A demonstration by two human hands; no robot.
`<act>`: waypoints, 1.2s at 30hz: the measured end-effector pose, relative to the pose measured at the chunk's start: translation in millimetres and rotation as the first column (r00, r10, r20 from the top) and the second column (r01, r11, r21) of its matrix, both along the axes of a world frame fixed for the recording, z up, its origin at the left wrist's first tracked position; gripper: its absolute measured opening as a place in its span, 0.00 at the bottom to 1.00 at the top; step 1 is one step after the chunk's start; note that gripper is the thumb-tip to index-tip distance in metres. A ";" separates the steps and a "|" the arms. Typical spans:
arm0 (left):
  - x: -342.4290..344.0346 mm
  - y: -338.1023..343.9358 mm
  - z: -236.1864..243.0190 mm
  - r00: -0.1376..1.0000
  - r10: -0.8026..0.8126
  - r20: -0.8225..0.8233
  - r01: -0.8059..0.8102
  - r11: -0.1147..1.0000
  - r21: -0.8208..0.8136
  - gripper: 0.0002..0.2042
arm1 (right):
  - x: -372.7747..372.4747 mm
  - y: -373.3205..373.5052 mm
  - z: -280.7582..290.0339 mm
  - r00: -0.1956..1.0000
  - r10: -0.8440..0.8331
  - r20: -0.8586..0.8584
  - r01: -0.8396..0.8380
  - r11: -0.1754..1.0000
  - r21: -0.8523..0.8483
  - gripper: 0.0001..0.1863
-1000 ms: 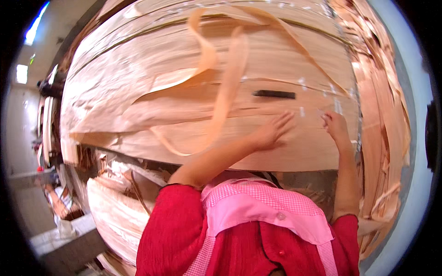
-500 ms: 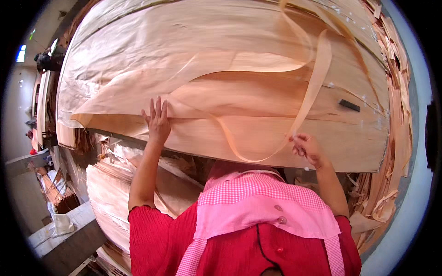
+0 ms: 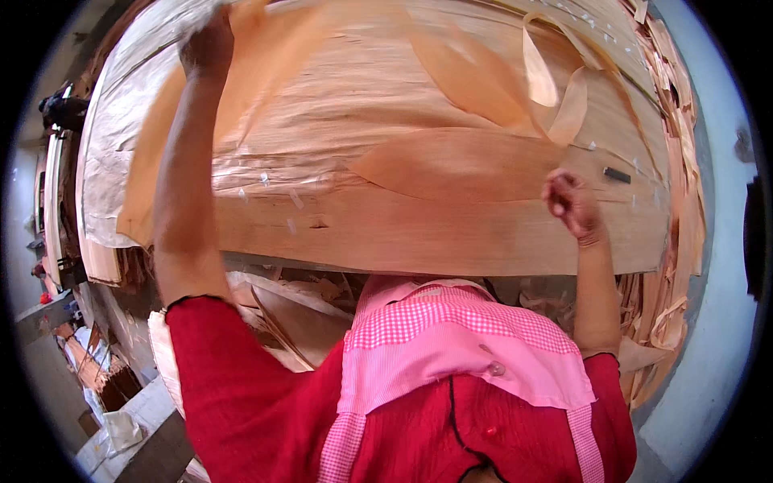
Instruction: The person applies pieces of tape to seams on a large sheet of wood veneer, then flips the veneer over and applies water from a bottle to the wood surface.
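Looking at wide veneer stack (image 3: 483,249) across most of view; likely doubles as work surface, hence everything laid on top. Next down: loose orange-tan sheet (image 3: 270,72) at far left, showing both sides of left forearm (image 3: 189,169), blurred. Then leaf-shaped darker patch (image 3: 459,165) mid-stack; loose piece or exposed layer, can't tell which. Just beyond right hand (image 3: 573,201), curled pale strip (image 3: 573,105), apparently too springy to lie flat. On to hands: left hand (image 3: 208,44) far out at sheet's upper end, probably to control far edge; too blurred to tell grip. Right hand over stack, fingers curled inward; can't tell if pinching anything. Smaller: dark block (image 3: 617,175) near right hand, perhaps parked within easy reach. Smallest: white tape bits (image 3: 296,199) on stack, presumably bridging splits.
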State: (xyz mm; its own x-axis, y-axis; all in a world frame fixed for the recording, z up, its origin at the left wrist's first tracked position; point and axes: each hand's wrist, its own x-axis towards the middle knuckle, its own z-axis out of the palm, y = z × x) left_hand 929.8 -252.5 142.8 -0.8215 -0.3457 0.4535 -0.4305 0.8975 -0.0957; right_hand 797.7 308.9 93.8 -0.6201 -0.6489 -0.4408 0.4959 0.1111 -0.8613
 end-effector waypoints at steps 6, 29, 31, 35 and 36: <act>48.7 173.8 -118.4 0.846 -0.533 0.013 0.531 0.844 0.076 0.16 | 76.7 -52.2 -11.8 0.933 0.274 0.232 -0.330 0.908 0.256 0.13; 100.9 187.1 -183.7 0.926 -0.366 -0.086 0.366 0.822 0.438 0.18 | 130.4 -263.9 -107.3 0.989 0.139 0.060 -0.151 0.928 0.341 0.10; 99.9 189.4 -183.0 0.930 -0.340 -0.139 0.364 0.800 0.477 0.17 | 131.5 -260.3 -105.7 0.989 0.134 0.067 -0.149 0.929 0.340 0.11; 104.3 185.2 -195.5 0.930 -0.327 -0.167 0.367 0.804 0.469 0.18 | 141.1 -223.5 -83.1 0.932 0.351 0.095 -0.359 0.845 0.396 0.11; 103.9 183.4 -194.0 0.918 -0.356 -0.176 0.397 0.801 0.449 0.18 | 145.6 -213.2 -82.9 0.943 0.312 0.116 -0.333 0.868 0.368 0.11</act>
